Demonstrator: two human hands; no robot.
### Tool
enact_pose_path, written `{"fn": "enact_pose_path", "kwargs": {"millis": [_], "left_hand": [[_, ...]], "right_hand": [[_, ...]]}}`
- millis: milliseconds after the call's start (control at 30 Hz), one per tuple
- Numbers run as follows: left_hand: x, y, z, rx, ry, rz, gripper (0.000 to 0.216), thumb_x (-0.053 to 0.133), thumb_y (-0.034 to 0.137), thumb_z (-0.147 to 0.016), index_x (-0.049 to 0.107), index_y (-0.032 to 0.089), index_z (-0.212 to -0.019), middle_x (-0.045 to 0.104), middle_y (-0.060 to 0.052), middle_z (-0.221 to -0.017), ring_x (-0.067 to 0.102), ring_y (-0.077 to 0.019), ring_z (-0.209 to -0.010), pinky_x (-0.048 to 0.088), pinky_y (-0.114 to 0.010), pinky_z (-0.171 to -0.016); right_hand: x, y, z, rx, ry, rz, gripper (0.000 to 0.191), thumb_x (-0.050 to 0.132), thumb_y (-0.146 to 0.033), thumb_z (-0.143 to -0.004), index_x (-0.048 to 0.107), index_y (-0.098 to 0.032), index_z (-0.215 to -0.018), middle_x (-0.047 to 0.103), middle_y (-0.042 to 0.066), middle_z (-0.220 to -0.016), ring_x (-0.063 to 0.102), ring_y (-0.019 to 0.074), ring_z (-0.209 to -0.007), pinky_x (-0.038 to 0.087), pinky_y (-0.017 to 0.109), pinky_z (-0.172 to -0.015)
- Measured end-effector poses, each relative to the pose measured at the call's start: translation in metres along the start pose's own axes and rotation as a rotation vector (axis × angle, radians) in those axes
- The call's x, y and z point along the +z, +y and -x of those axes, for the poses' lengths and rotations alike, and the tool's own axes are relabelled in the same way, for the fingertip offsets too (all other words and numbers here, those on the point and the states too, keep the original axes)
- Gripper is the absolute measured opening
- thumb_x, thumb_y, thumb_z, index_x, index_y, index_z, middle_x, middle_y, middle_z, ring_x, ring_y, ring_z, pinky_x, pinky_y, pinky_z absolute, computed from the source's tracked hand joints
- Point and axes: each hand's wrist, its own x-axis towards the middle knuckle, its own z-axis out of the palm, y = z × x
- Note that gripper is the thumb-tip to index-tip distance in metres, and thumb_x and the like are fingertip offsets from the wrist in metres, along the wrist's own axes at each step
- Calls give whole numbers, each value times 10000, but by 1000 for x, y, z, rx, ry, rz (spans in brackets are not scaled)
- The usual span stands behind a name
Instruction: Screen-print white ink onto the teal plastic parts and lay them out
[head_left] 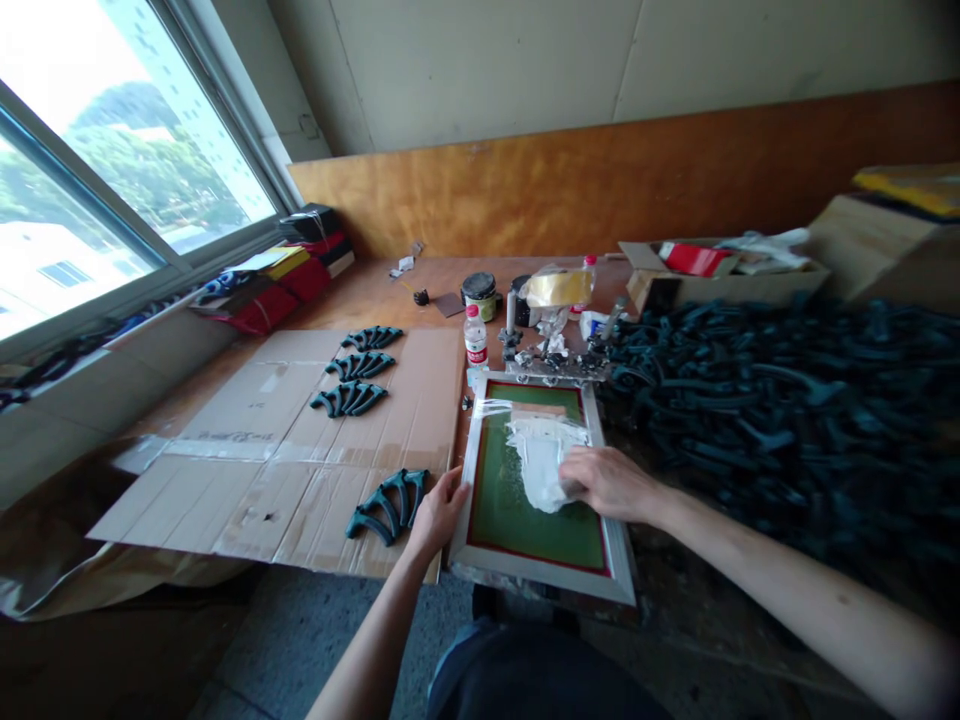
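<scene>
My right hand (604, 483) is closed on a white cloth (544, 465), which lies on the framed green screen (499, 500) at the near edge of the surface (367, 285); my left hand (439, 510) touches the frame's left rim, though whether it grips I cannot tell. Beyond stand a red-capped bottle (475, 340) and a dark-lidded pot (480, 296), contents unclear. Far right, an open carton (735, 290) contains a red packet (697, 259) and pale wrapping (772, 250).
</scene>
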Motion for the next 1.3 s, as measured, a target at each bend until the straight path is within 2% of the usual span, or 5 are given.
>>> {"fn": "enact_pose_path", "kwargs": {"millis": [267, 667, 967, 1067, 1300], "left_hand": [[2, -3, -1, -46, 11, 114, 521, 512, 490, -856, 571, 212, -1292, 716, -51, -855, 646, -183, -732, 477, -242, -629], [-61, 99, 16, 91, 9, 570, 641, 476, 684, -817, 681, 137, -1082, 667, -37, -757, 570, -142, -630, 431, -223, -549], [-82, 204, -31, 416, 173, 835, 590, 397, 676, -861, 624, 150, -1000, 705, -86, -851, 662, -170, -795, 496, -234, -615], [-55, 185, -19, 373, 291, 811, 582, 419, 658, -864, 577, 184, -1162, 718, -72, -898, 668, -159, -785, 502, -233, -625], [71, 76, 52, -219, -310, 787, 656, 585, 712, -721, 674, 146, -1040, 722, -145, -967, 689, -255, -855, 530, -285, -592]], "right_hand": [[24, -7, 18, -29, 132, 9, 218, 491, -88, -834, 660, -207, -904, 652, 48, -839, 582, 189, -856, 469, 292, -750], [-74, 69, -30, 539, 611, 125, 521, 548, -462, -885, 510, -228, -1349, 593, 90, -1044, 604, 205, -803, 488, 317, -717], [54, 47, 30, 514, 318, 46, 293, 541, -462, -875, 589, -203, -745, 622, 67, -824, 613, 214, -784, 475, 322, -706], [69, 22, 21, 593, 248, 70, 191, 548, -308, -891, 515, -206, -733, 618, 66, -768, 616, 216, -743, 454, 311, -663], [63, -68, -1, 436, 478, -71, 71, 524, -265, -911, 493, -224, -863, 619, 61, -858, 593, 222, -823, 490, 359, -737]]}}
